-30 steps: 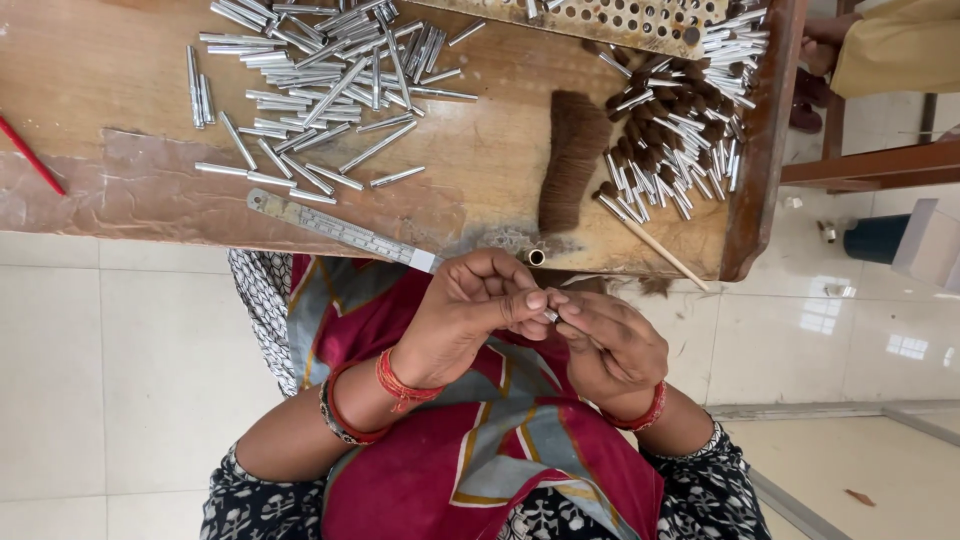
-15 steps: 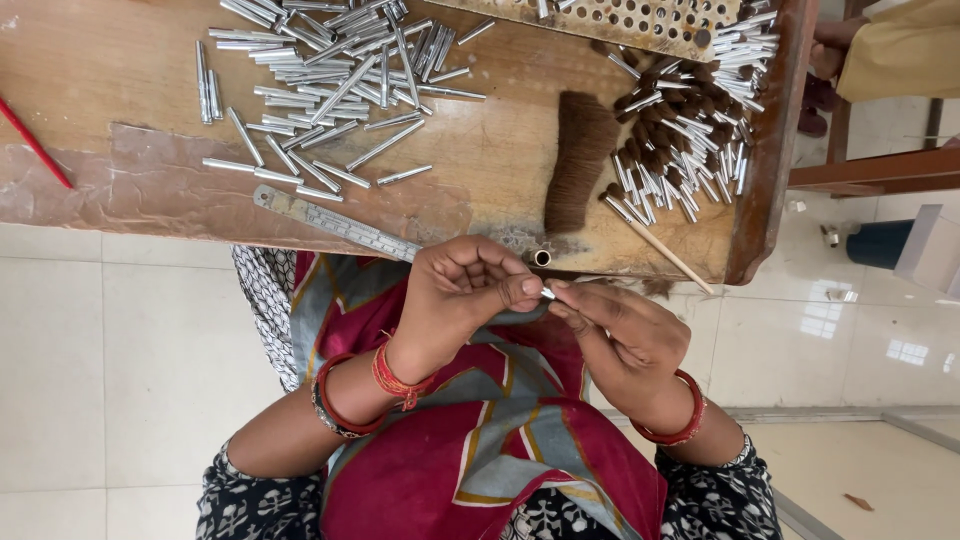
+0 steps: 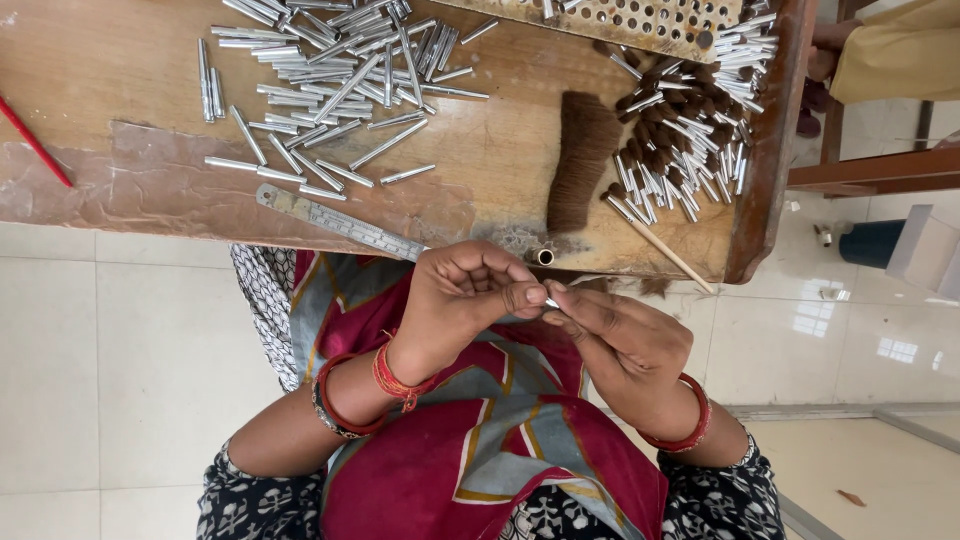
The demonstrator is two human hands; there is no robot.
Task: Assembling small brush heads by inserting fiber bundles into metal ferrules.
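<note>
- We are pinching a small metal tube between our left hand and right hand, fingertips closed on it, at six o'clock below the bench.
- Probably fitting bristles; the next move is calling for a steady grip.

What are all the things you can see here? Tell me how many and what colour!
small metal tube: one, silver, pinched between both hands
loose metal tubes: too many to count, silver, heaped on the bench's upper left
tubes with brown tips: many, silver and brown, heaped on the bench's right
tuft of hair: one, brown, mid bench
metal ruler: one, grey, along the bench's near edge
thin stick: one, pale wood, near the right corner
perforated board: one, tan, top edge
red stick: one, far left
wooden bench: one, brown
floor tiles: white, below
left hand: red bangles and thread at the wrist
right hand: red bangle at the wrist
</note>
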